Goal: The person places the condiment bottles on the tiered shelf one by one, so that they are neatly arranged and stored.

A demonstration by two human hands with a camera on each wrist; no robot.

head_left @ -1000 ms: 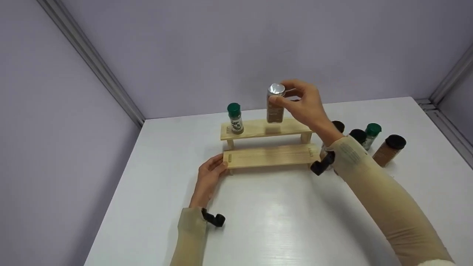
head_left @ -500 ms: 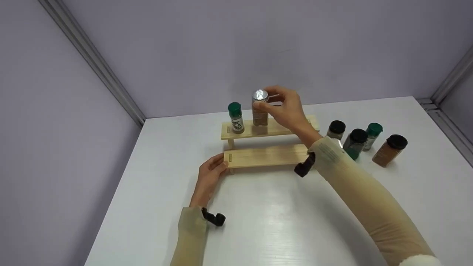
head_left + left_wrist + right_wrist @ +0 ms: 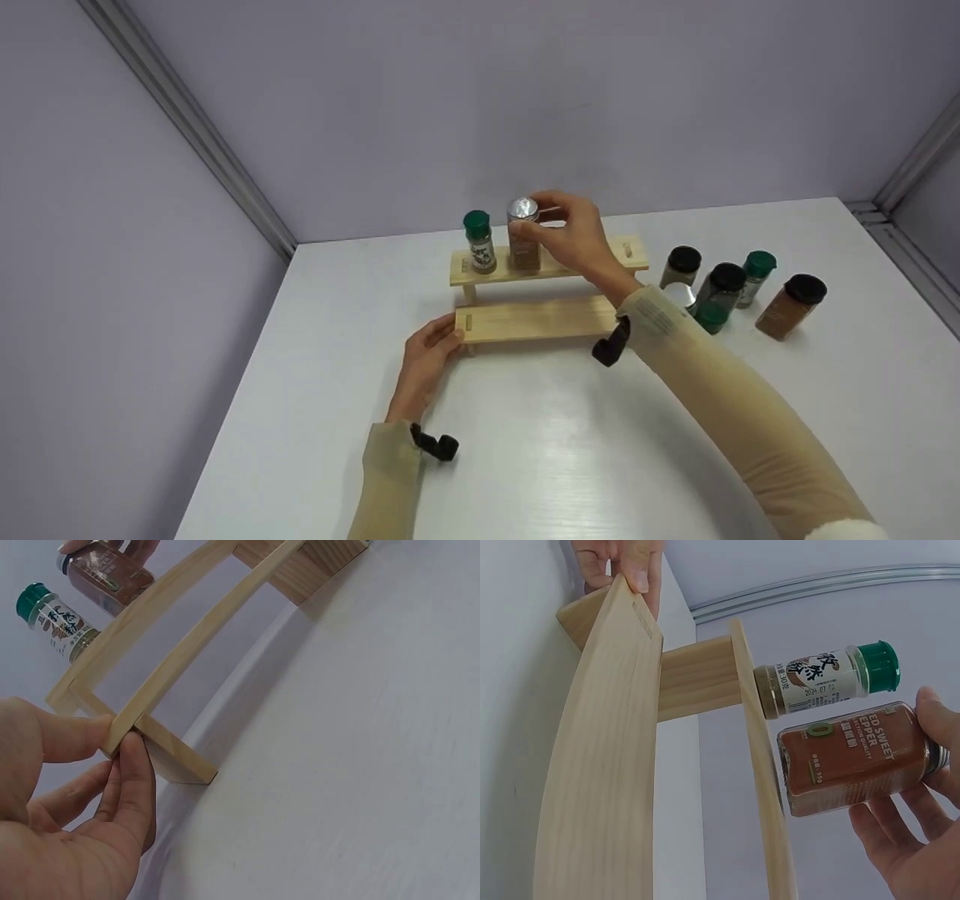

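A two-tier wooden rack (image 3: 536,321) stands on the white table. My left hand (image 3: 429,356) pinches the left end of its lower board between thumb and fingers, plain in the left wrist view. My right hand (image 3: 576,236) grips a square spice jar of red-brown powder (image 3: 855,757) near its silver cap; the label reads "sweet pepper". The jar is upright at the upper board (image 3: 628,249), its base at or just over the wood; I cannot tell if it touches. Beside it, on the left end of that board, stands a small green-capped spice bottle (image 3: 481,244).
Right of the rack several more spice containers stand on the table (image 3: 315,375): black-capped jars (image 3: 791,307), a green-capped bottle (image 3: 756,277) and a silver-capped one (image 3: 681,296), partly behind the right sleeve. A grey wall (image 3: 420,112) rises behind the rack.
My right hand has carried the spice jar left and down, from above the middle of the upper board to beside the green-capped bottle. My left hand keeps its hold on the lower board.
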